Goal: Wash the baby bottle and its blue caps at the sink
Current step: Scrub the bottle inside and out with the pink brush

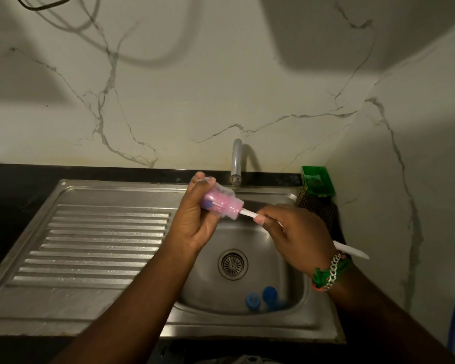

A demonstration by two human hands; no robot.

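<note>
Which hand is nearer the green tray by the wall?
Right. The right hand is just below-left of the green tray; the left hand is farther left, holding the bottle.

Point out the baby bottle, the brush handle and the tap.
baby bottle (pixel 221 204): head view, on its pink-filled body.
brush handle (pixel 247 213): head view, white shaft beside the bottle mouth.
tap (pixel 236 160): head view, on its spout.

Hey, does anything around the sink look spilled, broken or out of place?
Nothing stands out. The left hand holds the bottle, the right hand works the brush handle into it, and two blue caps lie in the sink basin.
</note>
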